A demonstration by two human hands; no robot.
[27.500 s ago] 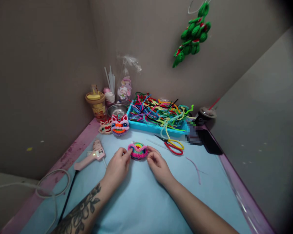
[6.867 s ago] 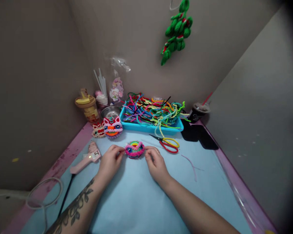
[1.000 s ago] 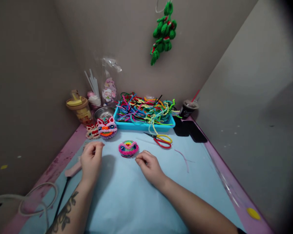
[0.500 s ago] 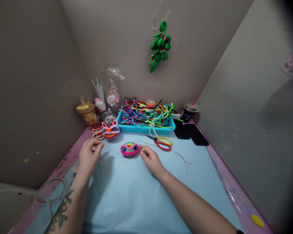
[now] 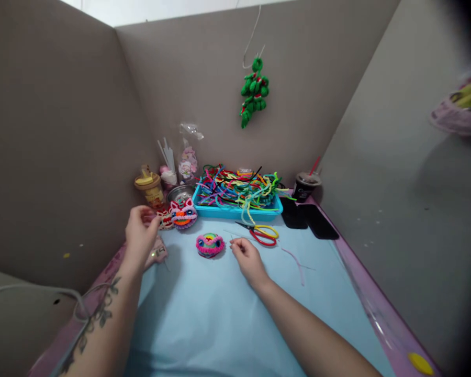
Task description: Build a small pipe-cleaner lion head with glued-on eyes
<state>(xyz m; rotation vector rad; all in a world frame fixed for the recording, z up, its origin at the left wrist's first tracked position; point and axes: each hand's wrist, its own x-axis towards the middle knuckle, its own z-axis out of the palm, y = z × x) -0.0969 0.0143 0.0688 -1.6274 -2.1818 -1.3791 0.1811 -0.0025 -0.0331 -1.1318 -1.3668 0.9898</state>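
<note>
My left hand (image 5: 142,233) is raised at the left, its fingers bent in towards the thumb; anything between them is too small to make out. Just past it are a purple lion head (image 5: 184,214) with an orange mouth and a smaller red and white one (image 5: 165,220). Below the wrist lies a pink device (image 5: 157,252), partly hidden. A magenta lion head (image 5: 210,245) with blue eyes sits on the pale blue table cover (image 5: 200,314). Right beside it, apart from it, my right hand (image 5: 249,259) rests with fingertips pinched; a faint thin strand shows there.
Behind stands a blue tray (image 5: 239,213) heaped with coloured pipe cleaners (image 5: 235,189). Scissors (image 5: 265,235) lie before it, with dark flat pads (image 5: 317,222) and a drink cup (image 5: 306,186) to the right. A lilac strip (image 5: 296,263) lies nearer. A yellow-lidded cup (image 5: 151,191) stands left.
The view has tilted up, showing more wall top. My left hand has lifted and its fingers have shifted, uncovering the pink device. My right hand has drawn slightly away from the magenta lion head.
</note>
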